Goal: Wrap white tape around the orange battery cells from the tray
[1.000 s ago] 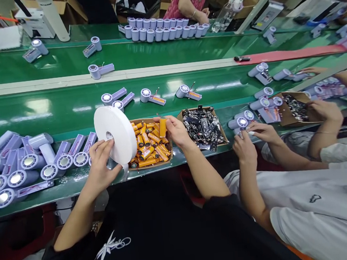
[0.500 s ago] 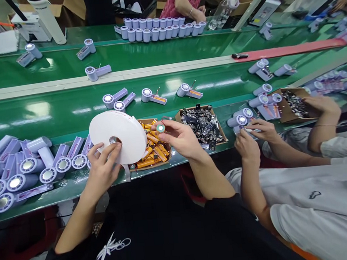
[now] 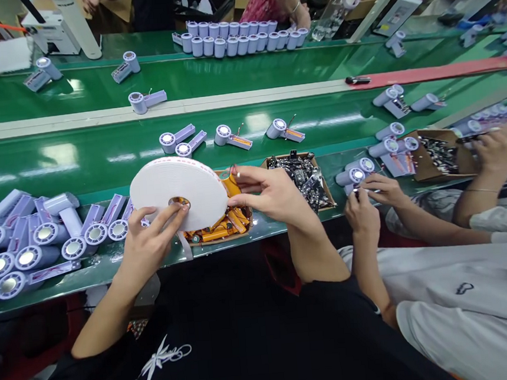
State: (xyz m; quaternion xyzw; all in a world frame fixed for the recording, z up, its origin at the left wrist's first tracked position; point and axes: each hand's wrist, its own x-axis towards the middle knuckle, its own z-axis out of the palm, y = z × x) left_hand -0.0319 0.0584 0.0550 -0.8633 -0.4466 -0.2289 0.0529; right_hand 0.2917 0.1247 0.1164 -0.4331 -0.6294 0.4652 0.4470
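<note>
Right hand (image 3: 276, 197) nearer to orange battery (image 3: 232, 184): fingers narrow, pinching it at hand's 9 o'clock, near roll's 3 o'clock rim. Battery's long axis unclear, partly hidden. Left hand (image 3: 149, 240) holds white tape roll (image 3: 158, 189) at 2 o'clock, fingers at centre hole. Loose batteries (image 3: 237, 220) at held battery's 6 o'clock.

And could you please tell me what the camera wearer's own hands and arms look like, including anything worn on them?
The left hand and right hand are bare, with no gloves, rings or watch visible. Short black sleeves leave the forearms uncovered. They belong to a black shirt with a white, line-drawn design on its left side.
</note>
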